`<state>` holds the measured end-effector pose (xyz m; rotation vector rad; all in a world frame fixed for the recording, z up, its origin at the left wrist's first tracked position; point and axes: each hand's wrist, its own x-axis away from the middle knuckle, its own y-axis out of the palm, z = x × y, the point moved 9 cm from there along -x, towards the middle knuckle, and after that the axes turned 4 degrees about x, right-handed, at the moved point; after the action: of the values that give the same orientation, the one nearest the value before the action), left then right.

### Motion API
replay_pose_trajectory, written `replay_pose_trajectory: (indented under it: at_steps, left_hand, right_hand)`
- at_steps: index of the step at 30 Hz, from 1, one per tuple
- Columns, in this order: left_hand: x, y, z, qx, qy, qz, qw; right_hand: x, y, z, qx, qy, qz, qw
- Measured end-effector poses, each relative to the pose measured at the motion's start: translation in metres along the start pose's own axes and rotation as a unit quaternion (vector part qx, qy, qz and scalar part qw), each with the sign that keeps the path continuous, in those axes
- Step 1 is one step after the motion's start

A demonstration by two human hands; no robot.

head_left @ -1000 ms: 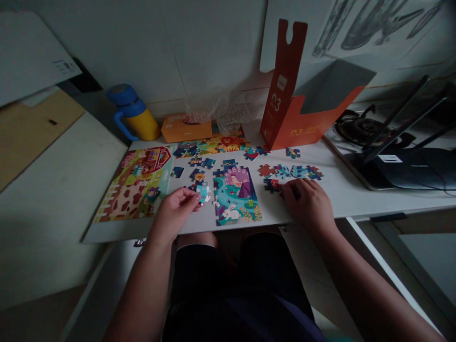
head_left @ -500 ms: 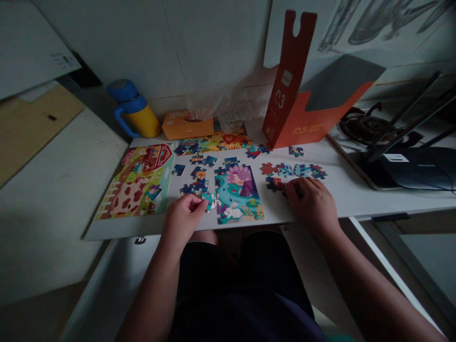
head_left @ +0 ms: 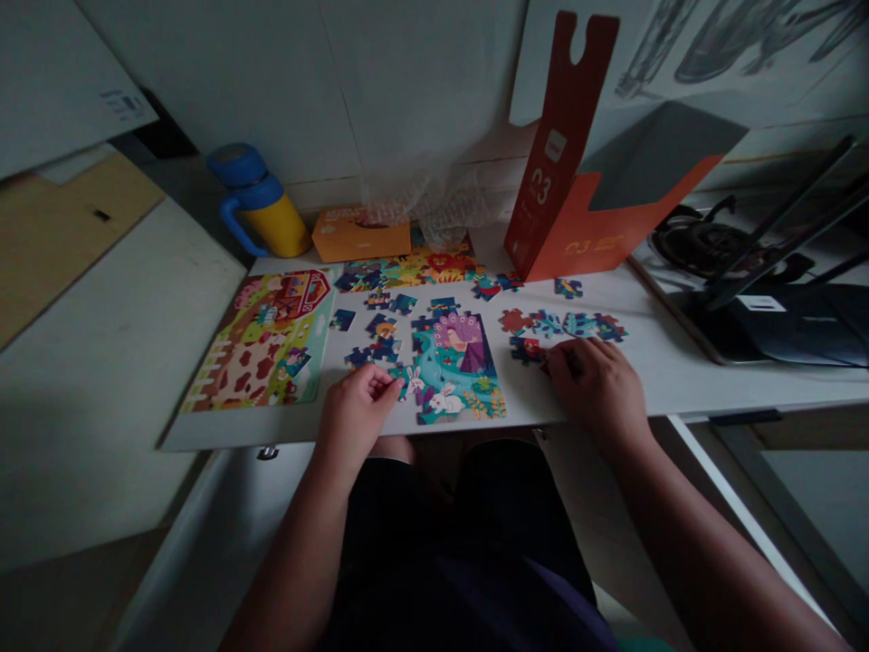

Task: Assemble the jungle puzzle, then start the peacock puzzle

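Note:
A partly joined jigsaw puzzle [head_left: 444, 362] with a purple peacock and a white rabbit lies at the middle of the white table. At its left edge, my left hand [head_left: 357, 407] pinches a puzzle piece [head_left: 411, 384] showing a rabbit's head, which is against or very near the joined part. My right hand [head_left: 601, 385] rests on the table to the right, its fingers curled. Whatever lies beneath those fingertips is mostly hidden. Just left of them is a dark piece with a red figure [head_left: 525, 350]. Several loose pieces [head_left: 382, 328] lie left of the peacock.
A farm puzzle [head_left: 254, 344] lies at the left, and a lion puzzle [head_left: 421, 268] at the back. Behind them stand a blue-yellow flask [head_left: 272, 217], an orange box [head_left: 363, 237] and clear bubble wrap [head_left: 444, 213]. A tall orange carton [head_left: 577, 226] and black router [head_left: 801, 317] are at the right.
My left hand has moved slightly right, bringing the rabbit piece closer to the joined puzzle. My right hand stays in nearly the same place. The view has shifted a little.

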<state>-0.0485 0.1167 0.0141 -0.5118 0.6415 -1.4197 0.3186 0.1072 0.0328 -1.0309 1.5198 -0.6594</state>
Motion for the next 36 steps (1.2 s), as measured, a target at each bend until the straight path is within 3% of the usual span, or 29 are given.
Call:
replay_pose_trajectory:
  at_steps: [4, 12, 16, 19, 21, 24, 27, 31, 36]
  left_hand:
    - [0.001, 0.001, 0.006, -0.031, 0.033, 0.008, 0.999]
    - [0.015, 0.010, 0.033, -0.122, 0.167, 0.003, 0.978]
    - [0.018, 0.012, 0.037, -0.145, 0.192, 0.017, 0.971]
    - [0.021, 0.013, 0.039, -0.143, 0.211, 0.020, 0.967]
    - [0.023, 0.014, 0.040, -0.146, 0.222, 0.018, 0.964]
    - [0.025, 0.015, 0.041, -0.155, 0.227, 0.020, 0.961]
    - [0.024, 0.015, 0.042, -0.155, 0.230, 0.018, 0.960]
    - [0.023, 0.015, 0.042, -0.155, 0.225, 0.019, 0.962]
    - [0.026, 0.014, 0.044, -0.163, 0.225, 0.032, 0.960]
  right_hand:
    - [0.001, 0.001, 0.001, -0.007, 0.008, -0.005, 1.000]
    - [-0.001, 0.000, 0.001, -0.027, 0.008, 0.007, 1.000]
    - [0.007, -0.019, 0.010, -0.093, 0.034, 0.079, 0.992]
    - [0.021, -0.037, 0.034, -0.129, 0.094, 0.148, 0.976]
    - [0.028, -0.044, 0.052, -0.124, 0.137, 0.161, 0.970]
    - [0.029, -0.046, 0.077, -0.091, 0.171, 0.128, 0.973]
    - [0.018, -0.044, 0.091, -0.039, 0.146, 0.070, 0.986]
    - [-0.003, -0.033, 0.092, 0.032, 0.068, 0.006, 0.997]
    - [-0.029, -0.012, 0.088, 0.058, 0.021, -0.031, 0.998]
